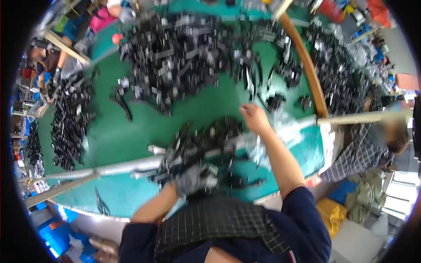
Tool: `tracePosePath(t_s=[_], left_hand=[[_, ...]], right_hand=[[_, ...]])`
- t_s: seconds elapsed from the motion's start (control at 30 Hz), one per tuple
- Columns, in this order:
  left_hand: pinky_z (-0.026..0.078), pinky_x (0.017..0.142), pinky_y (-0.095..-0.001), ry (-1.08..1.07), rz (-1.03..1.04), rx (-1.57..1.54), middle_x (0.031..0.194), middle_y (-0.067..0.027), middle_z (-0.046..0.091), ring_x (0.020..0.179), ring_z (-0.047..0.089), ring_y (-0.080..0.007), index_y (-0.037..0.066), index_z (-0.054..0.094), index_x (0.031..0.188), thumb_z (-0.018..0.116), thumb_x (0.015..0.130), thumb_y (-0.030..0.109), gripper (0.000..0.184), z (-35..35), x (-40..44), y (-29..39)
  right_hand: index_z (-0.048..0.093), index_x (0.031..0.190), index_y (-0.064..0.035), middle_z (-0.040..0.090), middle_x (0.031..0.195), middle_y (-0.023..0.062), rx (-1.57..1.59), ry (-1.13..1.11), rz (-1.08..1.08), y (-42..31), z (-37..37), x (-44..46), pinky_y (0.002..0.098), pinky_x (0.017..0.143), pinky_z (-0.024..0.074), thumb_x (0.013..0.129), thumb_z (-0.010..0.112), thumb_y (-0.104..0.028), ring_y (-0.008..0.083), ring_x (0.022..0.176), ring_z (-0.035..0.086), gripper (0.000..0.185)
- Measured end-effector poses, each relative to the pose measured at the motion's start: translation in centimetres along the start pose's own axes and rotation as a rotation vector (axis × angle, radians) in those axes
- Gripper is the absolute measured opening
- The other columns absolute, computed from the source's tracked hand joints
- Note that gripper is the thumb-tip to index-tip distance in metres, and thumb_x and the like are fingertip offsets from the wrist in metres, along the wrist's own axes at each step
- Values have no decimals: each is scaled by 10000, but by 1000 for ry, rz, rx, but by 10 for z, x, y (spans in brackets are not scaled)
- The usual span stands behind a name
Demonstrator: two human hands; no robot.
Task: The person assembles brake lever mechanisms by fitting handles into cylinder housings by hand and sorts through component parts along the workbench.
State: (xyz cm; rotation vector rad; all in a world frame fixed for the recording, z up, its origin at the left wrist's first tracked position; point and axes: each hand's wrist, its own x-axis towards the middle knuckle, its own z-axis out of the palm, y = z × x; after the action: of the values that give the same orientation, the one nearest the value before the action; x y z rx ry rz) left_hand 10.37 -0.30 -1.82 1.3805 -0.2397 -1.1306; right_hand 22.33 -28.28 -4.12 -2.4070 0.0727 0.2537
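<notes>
My left hand (195,179), in a grey glove, is at the near edge of the green table (184,113), against a heap of black parts (204,136). Its fingers are blurred and curled round something I cannot make out. Bare and raised over the table, my right hand (254,116) has its fingers drawn together; whatever is between them is too small to tell. Just beyond it lie pliers-like tools (250,83) and a small black part (275,101). A clear plastic bag (280,127) is beside my right wrist.
A large pile of black parts (175,57) covers the far side; another pile (72,118) is at left. Scissors (101,202) lie near left. A wooden strip (305,61) divides the right side. Another person in a checked garment (351,158) is at right; more people are at upper left.
</notes>
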Motion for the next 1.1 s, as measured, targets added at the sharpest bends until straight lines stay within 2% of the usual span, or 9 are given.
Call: tracePosePath(t_s=[0.03,0.17,0.33,0.47,0.6,0.63,0.67,0.93,1.1], left_hand=[[404,880,-281,168,68,-38,1003,-36,570,972,523,-131,48,495,1128,702,775,285,474,2,-9,-9],[405,919,-319,303,305,-321,1006,-66,598,1019,540,-151,34,536,1065,667,797,297,398,11,-31,-57],[405,939,-339,163,-55,-506,1103,-92,582,1053,539,-198,15,494,1168,662,796,293,494,9,-62,-61],[418,919,-326,123,101,-556,1135,-86,561,1031,544,-203,15,452,1230,623,831,267,503,3,-64,-50],[424,923,-322,201,344,-373,1153,-87,558,1025,555,-200,28,430,1269,542,880,206,442,4,-62,-51],[434,911,-312,209,216,-1005,1180,-91,536,1047,535,-185,20,421,1268,497,894,168,409,15,-54,-9],[455,868,-304,409,486,-88,1176,-81,525,1037,533,-176,29,422,1260,455,906,159,379,28,-76,25],[455,733,-196,674,416,-491,950,-19,546,800,537,-78,70,483,1104,613,820,57,313,57,-57,27],[451,734,-202,634,470,-469,923,-26,548,790,530,-83,53,477,1104,620,816,45,321,79,-68,22]], right_hand=[[563,1061,-12,603,986,179,-316,390,-22,36,5,22,388,718,498,848,555,-229,289,812,626,304],[532,1022,-52,593,987,185,-734,61,266,87,-13,44,428,705,504,825,539,-221,350,835,618,259],[536,970,-49,614,913,167,-658,145,329,61,-30,28,441,681,497,830,542,-226,358,824,622,226],[539,943,-30,628,832,116,-166,500,50,11,-65,-23,388,638,491,853,528,-239,293,723,633,227],[550,920,-24,615,820,85,634,252,-10,-40,-60,-98,301,600,464,884,496,-249,177,611,563,235],[552,921,-20,603,817,80,752,132,16,-53,-57,-118,278,591,452,891,483,-245,150,587,530,237],[550,920,-19,596,819,94,874,143,24,-69,-50,-136,280,586,446,876,476,-204,157,606,533,204],[541,832,-8,603,833,173,1717,-98,-293,-93,-42,-218,295,597,429,751,438,-93,213,672,531,156],[496,791,-28,564,718,151,1364,-99,-274,-89,-38,-238,317,559,407,708,456,-125,236,623,491,133]])
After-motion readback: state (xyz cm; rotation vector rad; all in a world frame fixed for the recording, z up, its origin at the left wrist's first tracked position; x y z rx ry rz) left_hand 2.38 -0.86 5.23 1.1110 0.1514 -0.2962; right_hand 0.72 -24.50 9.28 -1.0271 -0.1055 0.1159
